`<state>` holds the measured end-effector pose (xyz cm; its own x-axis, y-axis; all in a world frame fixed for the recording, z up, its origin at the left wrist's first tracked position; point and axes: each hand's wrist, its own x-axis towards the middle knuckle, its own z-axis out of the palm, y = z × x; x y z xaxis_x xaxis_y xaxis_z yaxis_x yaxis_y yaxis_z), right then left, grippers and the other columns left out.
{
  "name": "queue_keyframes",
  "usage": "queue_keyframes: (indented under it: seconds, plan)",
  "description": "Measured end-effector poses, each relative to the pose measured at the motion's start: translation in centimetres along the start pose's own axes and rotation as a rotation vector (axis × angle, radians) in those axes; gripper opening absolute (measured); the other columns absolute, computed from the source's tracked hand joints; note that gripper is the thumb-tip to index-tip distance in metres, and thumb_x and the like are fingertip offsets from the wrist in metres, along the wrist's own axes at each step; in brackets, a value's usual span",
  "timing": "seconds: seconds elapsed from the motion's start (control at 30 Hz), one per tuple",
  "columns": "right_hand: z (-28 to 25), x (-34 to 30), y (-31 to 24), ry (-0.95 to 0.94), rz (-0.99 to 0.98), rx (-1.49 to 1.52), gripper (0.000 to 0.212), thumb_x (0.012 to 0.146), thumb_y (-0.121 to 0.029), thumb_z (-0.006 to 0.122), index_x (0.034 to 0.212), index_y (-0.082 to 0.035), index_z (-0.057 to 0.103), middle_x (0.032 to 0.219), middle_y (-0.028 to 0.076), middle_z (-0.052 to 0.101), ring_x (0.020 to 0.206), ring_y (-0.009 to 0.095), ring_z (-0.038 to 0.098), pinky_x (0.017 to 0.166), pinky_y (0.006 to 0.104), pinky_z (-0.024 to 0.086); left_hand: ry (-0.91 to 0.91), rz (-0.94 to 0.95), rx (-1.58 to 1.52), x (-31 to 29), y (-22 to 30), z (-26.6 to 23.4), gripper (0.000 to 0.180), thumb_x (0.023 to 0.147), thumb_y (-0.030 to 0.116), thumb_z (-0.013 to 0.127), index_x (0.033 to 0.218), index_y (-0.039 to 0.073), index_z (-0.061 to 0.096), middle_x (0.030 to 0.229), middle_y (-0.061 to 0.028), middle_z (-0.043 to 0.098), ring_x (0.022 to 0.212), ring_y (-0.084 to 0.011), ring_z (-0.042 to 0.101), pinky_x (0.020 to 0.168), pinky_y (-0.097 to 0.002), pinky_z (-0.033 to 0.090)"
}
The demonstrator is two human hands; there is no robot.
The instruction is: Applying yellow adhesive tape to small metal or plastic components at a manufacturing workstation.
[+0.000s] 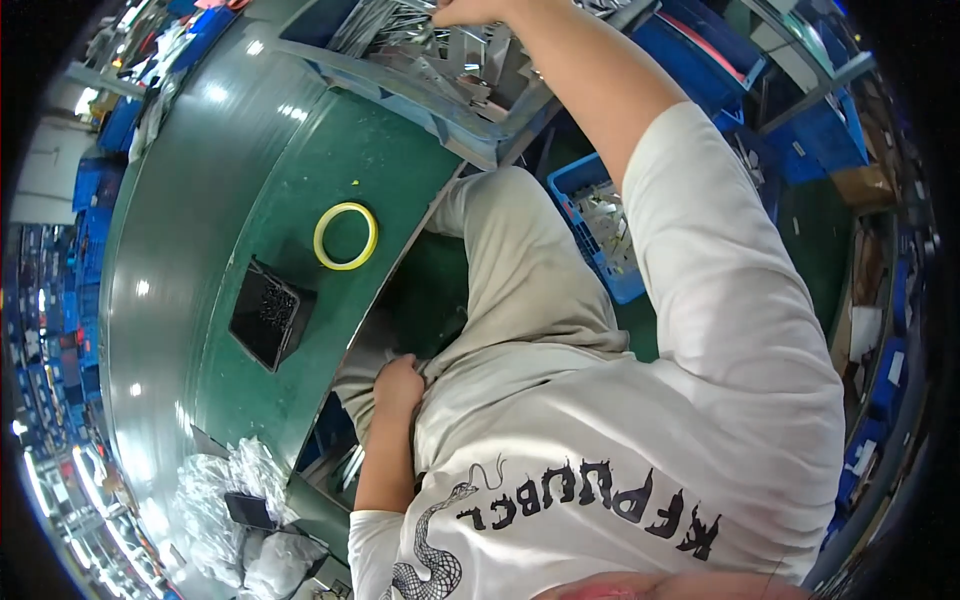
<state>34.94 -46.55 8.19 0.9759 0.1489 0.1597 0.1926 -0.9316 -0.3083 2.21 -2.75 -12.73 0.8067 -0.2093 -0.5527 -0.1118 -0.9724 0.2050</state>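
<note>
My right hand (472, 12) reaches over a grey bin (400, 75) at the top edge and is partly cut off by the frame. Its fingers look pinched together among the metal parts (470, 55) there, and what they hold cannot be made out. Low on my lap, against the trouser leg, rests my left hand (399, 384). Its fingers are curled in, and anything inside them is hidden. Left of my knee, a yellow tape roll (368, 250) lies flat on the green tabletop (330, 300). Beside it stands a black tray (291, 345) of small dark pieces.
A blue crate (626, 288) with flat pale parts is on the floor right of my leg. Clear plastic bags (215, 500) and a dark flat object (249, 510) lie at the lower left. Blue bins (690, 55) stand at the upper right.
</note>
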Motion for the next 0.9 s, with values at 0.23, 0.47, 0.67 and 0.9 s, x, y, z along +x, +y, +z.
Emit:
queue_keyframes:
  seconds: [0.23, 0.47, 0.67, 0.9]
  plan:
    - [-1.0, -0.3, -0.8, -0.060, 0.075, 0.099, 0.038, 0.074, -0.039, 0.071, 0.090, -0.005, 0.075, 0.083, 0.017, 0.072, 0.076, 0.029, 0.069, 0.071, 0.0410, 0.053, 0.053, 0.014, -0.080, 0.3, -0.7, 0.7, 0.025, 0.081, 0.012, 0.054, 0.101, 0.009, 0.066, 0.107, -0.0200, 0.067, 0.103, -0.0398, 0.062, 0.086, -0.0466, 0.050]
    - [0.8, 0.3, 1.7, -0.028, -0.175, 0.196, 0.036, 0.075, -0.040, 0.070, 0.086, -0.005, 0.076, 0.081, 0.017, 0.072, 0.074, 0.027, 0.070, 0.071, 0.0406, 0.054, 0.146, 0.022, -0.125, -1.5, -1.4, 1.0, 0.016, 0.080, 0.012, 0.055, 0.093, 0.006, 0.063, 0.101, -0.0204, 0.067, 0.097, -0.0413, 0.062, 0.082, -0.0490, 0.050]
    - [3.1, 2.8, 3.9, 0.035, 0.017, 0.099, 0.035, 0.080, -0.036, 0.069, 0.094, -0.004, 0.068, 0.075, 0.009, 0.066, 0.065, 0.019, 0.062, 0.059, 0.0352, 0.049, 0.136, 0.021, -0.104, -3.1, -1.6, 0.8, 0.023, 0.083, 0.011, 0.052, 0.100, 0.005, 0.065, 0.107, -0.0189, 0.066, 0.100, -0.0377, 0.063, 0.088, -0.0459, 0.051]
    - [2.2, 2.9, 6.4, 0.042, 0.047, 0.143, 0.033, 0.081, -0.035, 0.067, 0.094, -0.005, 0.068, 0.073, 0.006, 0.064, 0.067, 0.015, 0.060, 0.061, 0.0333, 0.047, 0.256, 0.095, -0.070, -4.8, -3.7, 1.2, 0.025, 0.080, 0.010, 0.055, 0.101, 0.003, 0.066, 0.108, -0.0178, 0.067, 0.104, -0.0364, 0.062, 0.090, -0.0442, 0.051]
